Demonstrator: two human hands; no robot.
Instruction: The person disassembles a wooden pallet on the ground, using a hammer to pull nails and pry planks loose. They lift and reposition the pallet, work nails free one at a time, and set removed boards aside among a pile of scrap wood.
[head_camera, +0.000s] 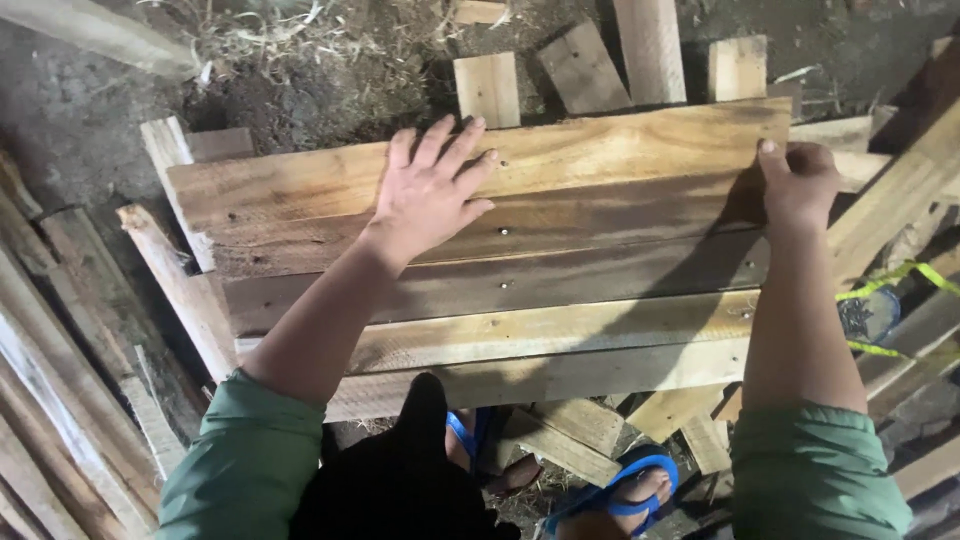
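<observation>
The left hand lies flat, fingers spread, on the top board of a nailed wooden panel, gripping nothing. The right hand is curled over the panel's far right corner, clamped on its edge. The panel rests on scrap planks over dirt (blue sandals show below). It looks stiff, rough and fairly heavy, best held by opposite edges.

A panel of bare, unpainted wooden boards, matt and rough-sawn, some pale and some darker brown, studded with small metal nail heads. Below the panel, blue rubbery sandals; to either side, green cloth sleeves. Above it, dull, crumbly dirt ground.
</observation>
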